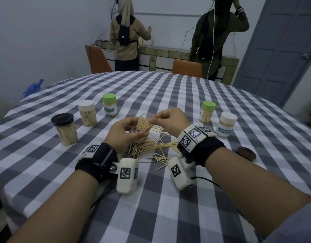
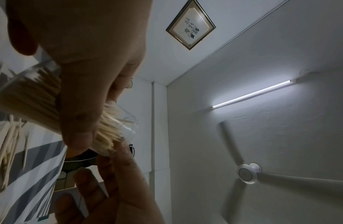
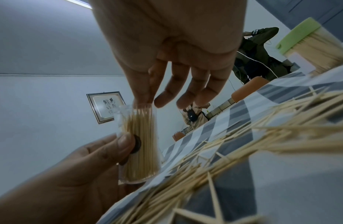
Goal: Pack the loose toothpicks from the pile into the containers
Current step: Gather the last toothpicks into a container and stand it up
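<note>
grey-and-white checked tablecloth (image 1: 168, 95), pale tan toothpicks (image 1: 147, 146), green lids (image 1: 109, 98), one dark brown lid (image 1: 246, 153).

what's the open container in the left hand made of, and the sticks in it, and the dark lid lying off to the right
Open container: looks like clear hard plastic, since the sticks show through its glossy wall; glass cannot be ruled out.
Sticks: pale, matt and thin with pointed tips, most likely wood or bamboo.
Dark lid: brown with a slight sheen and a moulded ring, probably plastic.

clear open container (image 1: 143, 124) partly filled with upright toothpicks, tilted above the table, loose toothpick pile (image 1: 151, 148) scattered beneath and beside it
</note>
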